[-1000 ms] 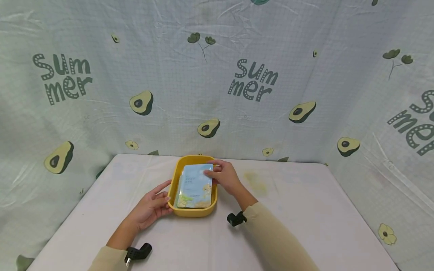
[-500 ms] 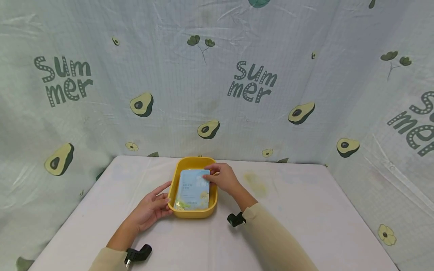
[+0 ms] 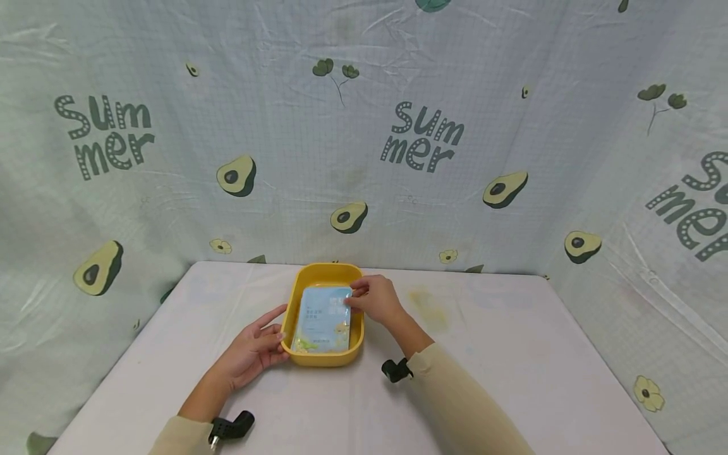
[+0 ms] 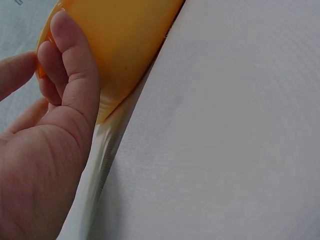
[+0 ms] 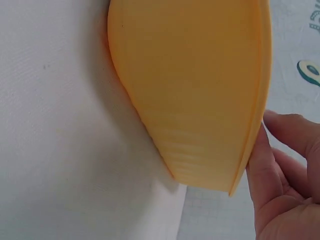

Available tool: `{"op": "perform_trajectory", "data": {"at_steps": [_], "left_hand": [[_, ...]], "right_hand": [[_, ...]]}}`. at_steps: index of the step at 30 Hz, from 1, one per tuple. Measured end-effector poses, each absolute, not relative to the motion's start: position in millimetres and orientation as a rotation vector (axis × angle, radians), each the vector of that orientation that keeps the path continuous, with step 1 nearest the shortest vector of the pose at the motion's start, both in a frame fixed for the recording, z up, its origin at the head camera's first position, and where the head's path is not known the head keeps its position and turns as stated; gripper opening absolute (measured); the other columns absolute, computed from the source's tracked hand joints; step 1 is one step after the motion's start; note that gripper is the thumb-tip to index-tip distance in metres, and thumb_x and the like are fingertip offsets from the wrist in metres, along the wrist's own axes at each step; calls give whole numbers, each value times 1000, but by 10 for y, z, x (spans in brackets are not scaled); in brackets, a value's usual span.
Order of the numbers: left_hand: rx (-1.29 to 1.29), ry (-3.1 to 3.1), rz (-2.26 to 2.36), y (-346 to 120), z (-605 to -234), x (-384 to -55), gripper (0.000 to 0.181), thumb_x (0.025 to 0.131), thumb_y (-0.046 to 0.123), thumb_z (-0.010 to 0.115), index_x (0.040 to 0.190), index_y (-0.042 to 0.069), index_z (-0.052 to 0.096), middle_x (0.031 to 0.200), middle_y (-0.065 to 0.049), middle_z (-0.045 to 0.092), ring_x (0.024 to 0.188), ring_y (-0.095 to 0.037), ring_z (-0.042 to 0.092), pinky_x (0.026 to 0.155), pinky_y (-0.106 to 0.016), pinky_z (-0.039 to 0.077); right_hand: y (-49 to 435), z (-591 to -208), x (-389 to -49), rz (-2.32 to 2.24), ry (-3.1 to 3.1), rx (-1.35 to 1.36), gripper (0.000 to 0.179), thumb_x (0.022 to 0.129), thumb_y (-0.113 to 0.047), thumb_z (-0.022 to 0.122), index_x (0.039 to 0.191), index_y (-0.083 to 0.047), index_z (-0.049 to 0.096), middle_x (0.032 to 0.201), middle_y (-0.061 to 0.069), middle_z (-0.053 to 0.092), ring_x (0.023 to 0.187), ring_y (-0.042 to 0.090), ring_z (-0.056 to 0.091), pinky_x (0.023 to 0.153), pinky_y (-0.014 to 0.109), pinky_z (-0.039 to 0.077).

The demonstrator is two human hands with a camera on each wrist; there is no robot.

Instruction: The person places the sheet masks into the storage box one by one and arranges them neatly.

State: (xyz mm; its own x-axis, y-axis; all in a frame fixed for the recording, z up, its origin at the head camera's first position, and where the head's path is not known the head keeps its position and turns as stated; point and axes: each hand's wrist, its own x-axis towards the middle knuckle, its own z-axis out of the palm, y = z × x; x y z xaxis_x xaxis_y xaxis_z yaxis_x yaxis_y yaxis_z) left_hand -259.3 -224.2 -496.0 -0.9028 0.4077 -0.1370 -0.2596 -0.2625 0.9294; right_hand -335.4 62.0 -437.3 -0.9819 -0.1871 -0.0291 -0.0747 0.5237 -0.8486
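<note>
A flat light-blue packet (image 3: pixel 323 321) with a flowery lower edge lies inside the yellow tray (image 3: pixel 327 360). It looks like a sheet mask sachet. My left hand (image 3: pixel 254 349) grips the tray's left rim, thumb over the edge and other fingers along the outside. In the left wrist view, my left hand (image 4: pixel 60 115) has its fingertips at the yellow wall. My right hand (image 3: pixel 376 300) reaches over the right rim and pinches the packet's upper right edge with thumb and fingers. In the right wrist view, my right hand (image 5: pixel 285 185) overlaps the rim, and the packet is hidden.
The tray stands near the back of a white-covered table (image 3: pixel 483 360). Behind it hangs a pale sheet (image 3: pixel 284 126) with printed avocados and lettering. A yellowish stain (image 3: pixel 429 309) marks the cover right of the tray. Each wrist bears a small black camera (image 3: pixel 233 426).
My right hand has brought the packet down and slightly left, deeper into the tray, over another packet's edge that showed before. The left hand has stayed at the rim.
</note>
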Motion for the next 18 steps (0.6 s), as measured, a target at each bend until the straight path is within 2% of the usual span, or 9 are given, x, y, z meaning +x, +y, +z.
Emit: {"op": "perform_trajectory", "data": {"at_steps": [11, 18], "left_hand": [[145, 1669, 2161, -2262, -4970, -2603, 77, 103, 7, 57, 166, 17, 13, 110, 0, 56, 85, -11, 62, 87, -31, 62], [94, 1967, 2028, -2449, -4816, -2632, 64, 107, 17, 53, 163, 11, 22, 109, -4, 56, 87, -15, 63, 87, -31, 61]], "right_hand": [[746, -4311, -3262, -1405, 2661, -160, 34, 90, -21, 80, 118, -3, 72, 89, 6, 70, 71, 15, 72, 71, 28, 63], [1197, -4358, -3242, -1476, 2720, -170, 25, 92, -28, 78, 111, -12, 74, 96, 11, 73, 73, 16, 70, 70, 28, 63]]}}
